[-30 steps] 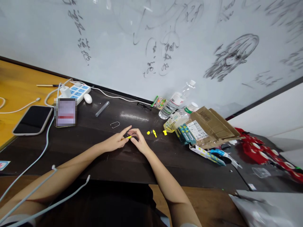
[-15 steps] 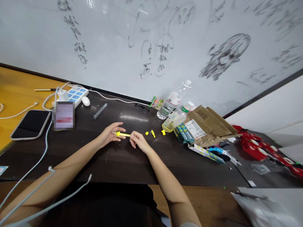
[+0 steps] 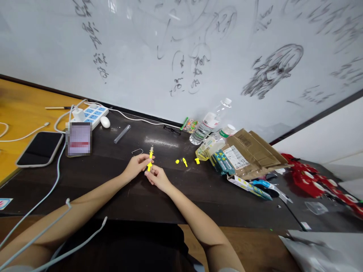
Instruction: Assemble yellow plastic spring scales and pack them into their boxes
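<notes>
A slim yellow plastic stick (image 3: 150,162) with a greyish tip stands nearly upright over the dark desk, its tip toward the whiteboard. My left hand (image 3: 135,167) is closed on it, thumb and fingers pinching its middle. My right hand (image 3: 159,178) pinches its lower end, the fingers curled. Just beyond my left hand lies a thin bent wire (image 3: 137,152). To the right on the desk are small yellow parts: a round one (image 3: 177,161), a narrow pointed one (image 3: 185,162) and a blocky one (image 3: 197,161).
A clear tube (image 3: 122,134), glasses (image 3: 171,130) and a white mouse-shaped object (image 3: 105,122) lie farther back. Bottles (image 3: 204,126) and a torn cardboard package (image 3: 249,151) stand right. A phone (image 3: 40,149), power strip (image 3: 96,113) and cables are left.
The yellow stick has turned from lying sideways between my hands to nearly upright. My right hand has moved left and down, and my left hand's spread fingers have closed on the stick.
</notes>
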